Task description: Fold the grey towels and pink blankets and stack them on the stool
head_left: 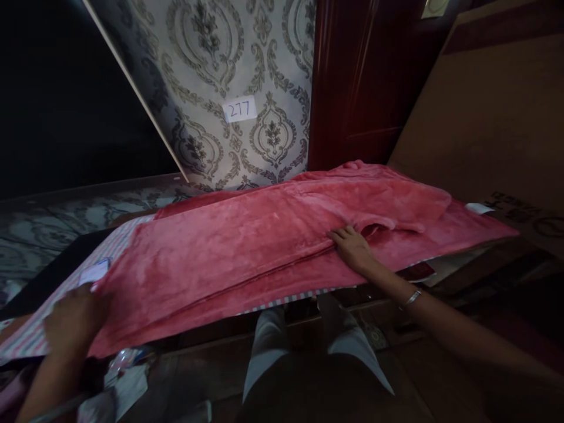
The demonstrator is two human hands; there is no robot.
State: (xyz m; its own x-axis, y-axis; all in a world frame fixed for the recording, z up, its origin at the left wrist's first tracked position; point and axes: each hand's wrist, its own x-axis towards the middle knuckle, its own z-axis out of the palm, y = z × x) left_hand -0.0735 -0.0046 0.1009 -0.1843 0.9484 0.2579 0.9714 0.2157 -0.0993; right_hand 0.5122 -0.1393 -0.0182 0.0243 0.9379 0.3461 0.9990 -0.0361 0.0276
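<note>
While right hand (353,249) lies on pink plush cloth (211,252), fingers unclenched, left hand (74,317) meets its left end; left grip too blurred to tell; striped cloth (123,235) underneath.

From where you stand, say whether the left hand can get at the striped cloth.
Likely yes: the left hand is at the left end of the pink cloth, and the striped cloth lies partly bare beside it.

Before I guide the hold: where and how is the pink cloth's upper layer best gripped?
Likely its near long edge, pinched from the wearer's side: the upper layer lies over the lower layer, its edge exposed toward the wearer, and the right hand rests at that edge.
</note>
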